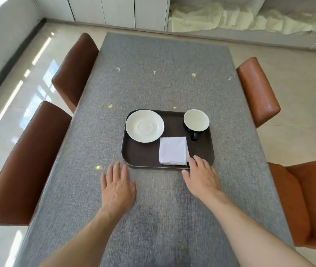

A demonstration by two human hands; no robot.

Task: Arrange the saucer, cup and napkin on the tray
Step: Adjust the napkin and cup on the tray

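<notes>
A dark brown tray (139,157) lies in the middle of the grey table. On its far left sits a white saucer (144,125). At the far right corner stands a cup (196,120), black outside and white inside, its handle pointing toward me. A folded white napkin (173,150) lies on the tray's near half. My left hand (117,186) hovers flat over the table just in front of the tray's near left corner, fingers apart, holding nothing. My right hand (201,176) reaches over the tray's near right edge beside the napkin, fingers spread and empty.
The grey cloth-covered table (163,78) stretches away from me. Two dark brown chairs (28,162) stand along its left side and two orange-brown chairs (257,89) along its right. White cabinets and pale cloth line the far wall.
</notes>
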